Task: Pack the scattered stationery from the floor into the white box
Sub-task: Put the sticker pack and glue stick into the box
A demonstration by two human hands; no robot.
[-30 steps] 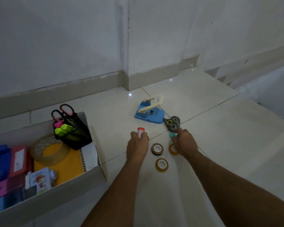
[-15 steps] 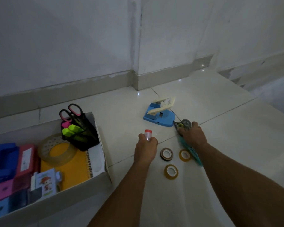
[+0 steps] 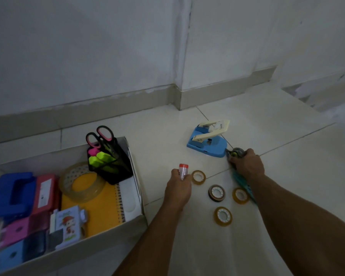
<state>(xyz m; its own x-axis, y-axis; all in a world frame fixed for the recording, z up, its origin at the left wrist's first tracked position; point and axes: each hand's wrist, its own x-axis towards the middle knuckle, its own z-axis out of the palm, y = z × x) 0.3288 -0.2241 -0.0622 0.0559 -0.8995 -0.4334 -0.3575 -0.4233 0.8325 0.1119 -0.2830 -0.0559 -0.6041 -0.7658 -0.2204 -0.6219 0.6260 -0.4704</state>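
While your forearms reach out over the tiled floor (image 3: 287, 136), the nearest loose thing is a yellow tape roll (image 3: 222, 216), lying flat between them. Just beyond it sit a dark tape roll (image 3: 216, 192) and another yellow roll (image 3: 240, 195), close together but apart. Your left hand (image 3: 178, 189) is curled tight around a small glue stick (image 3: 182, 171) — its red cap stands upright above your fist — and a fourth tape roll (image 3: 198, 177) lies just beside your knuckles. Your right hand (image 3: 247, 163) is closed on a teal correction-tape dispenser (image 3: 243, 181), its grey head poking out past your fingers near the blue hole punch (image 3: 209, 143). Off to your left the white box (image 3: 108, 239) rests on the floor, already holding a yellow notebook (image 3: 102, 212), a clear tape roll (image 3: 82, 185) and a black mesh holder (image 3: 112, 166) with scissors (image 3: 104, 136).
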